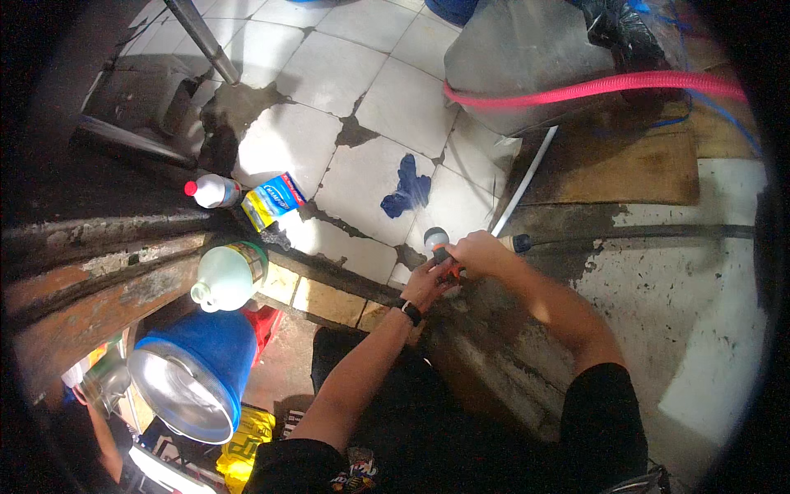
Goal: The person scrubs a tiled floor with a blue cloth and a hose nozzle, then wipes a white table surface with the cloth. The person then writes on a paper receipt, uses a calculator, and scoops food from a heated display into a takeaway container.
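Observation:
My left hand (pixel 426 285), with a dark band on the wrist, grips a hand-held device (pixel 437 239) with a rounded grey head, a black rim and orange parts. My right hand (pixel 485 254) is closed around the same device from the other side. Fingers cover most of its body, so its exact kind does not show. Just past my right hand is a cream cylinder (pixel 510 243) with a dark blue end, in line with a black cable or hose (pixel 648 233). A crumpled dark blue glove (pixel 407 188) lies on the white floor tiles (pixel 364 170) beyond my hands.
At left are a red-capped bottle (pixel 213 191), a Champion packet (pixel 273 200), a translucent jug (pixel 228 278) and a blue bucket (pixel 203 346). A pink hose (pixel 592 88) crosses a plastic-covered bulk (pixel 531 55). A white pipe (pixel 524 179) slants nearby. Another person's arm (pixel 105 441) shows lower left.

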### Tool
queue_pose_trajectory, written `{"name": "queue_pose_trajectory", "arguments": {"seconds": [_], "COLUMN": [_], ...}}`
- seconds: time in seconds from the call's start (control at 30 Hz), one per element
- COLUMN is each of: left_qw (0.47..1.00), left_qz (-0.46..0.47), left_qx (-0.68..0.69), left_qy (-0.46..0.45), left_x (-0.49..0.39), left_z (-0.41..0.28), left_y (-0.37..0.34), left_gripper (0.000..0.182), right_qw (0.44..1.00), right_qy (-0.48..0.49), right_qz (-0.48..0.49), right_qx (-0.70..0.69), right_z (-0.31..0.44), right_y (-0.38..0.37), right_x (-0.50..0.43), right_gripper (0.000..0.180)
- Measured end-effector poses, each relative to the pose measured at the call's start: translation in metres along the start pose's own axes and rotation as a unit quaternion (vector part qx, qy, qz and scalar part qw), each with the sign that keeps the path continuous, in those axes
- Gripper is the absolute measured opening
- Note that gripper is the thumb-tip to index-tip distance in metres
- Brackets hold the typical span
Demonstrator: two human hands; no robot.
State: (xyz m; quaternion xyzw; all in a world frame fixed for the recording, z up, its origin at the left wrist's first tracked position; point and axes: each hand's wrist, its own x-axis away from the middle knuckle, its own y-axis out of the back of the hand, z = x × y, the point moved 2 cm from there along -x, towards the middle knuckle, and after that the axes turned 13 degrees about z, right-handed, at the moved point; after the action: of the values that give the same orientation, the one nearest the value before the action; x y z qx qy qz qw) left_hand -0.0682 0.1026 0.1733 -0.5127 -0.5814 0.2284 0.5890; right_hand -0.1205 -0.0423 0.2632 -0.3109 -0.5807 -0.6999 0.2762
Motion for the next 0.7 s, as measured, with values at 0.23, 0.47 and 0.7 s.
{"name": "queue_pose_trajectory", "arguments": {"seconds": [0.23,0.47,0.7], "left_qw": [0.995,0.989,0.91], "left_qz": [0.065,0.068,-0.185], "left_qx": [0.08,0.131,-0.369], "left_qy": [0.003,0.03,0.024], "left_x": [-0.004,-0.016,-0.038], "left_z": [0.009,0.02,-0.032], "left_y": [0.012,0.019,0.073], "left_gripper": [0.045,0.039,0.048], "right_qw": [0.998,0.998,0.955], "right_qy": [0.02,-0.04,-0.152], "right_qz": [0.05,0.046,0.251], "right_qx": [-0.036,-0.034,-0.034], "right_z": [-0.008,-0.009,-0.028], "right_y": [0.002,-0.012,-0.028], "right_x": [0.0,-0.004,-0.008], "right_gripper": [0.049,0.053,0.067]}}
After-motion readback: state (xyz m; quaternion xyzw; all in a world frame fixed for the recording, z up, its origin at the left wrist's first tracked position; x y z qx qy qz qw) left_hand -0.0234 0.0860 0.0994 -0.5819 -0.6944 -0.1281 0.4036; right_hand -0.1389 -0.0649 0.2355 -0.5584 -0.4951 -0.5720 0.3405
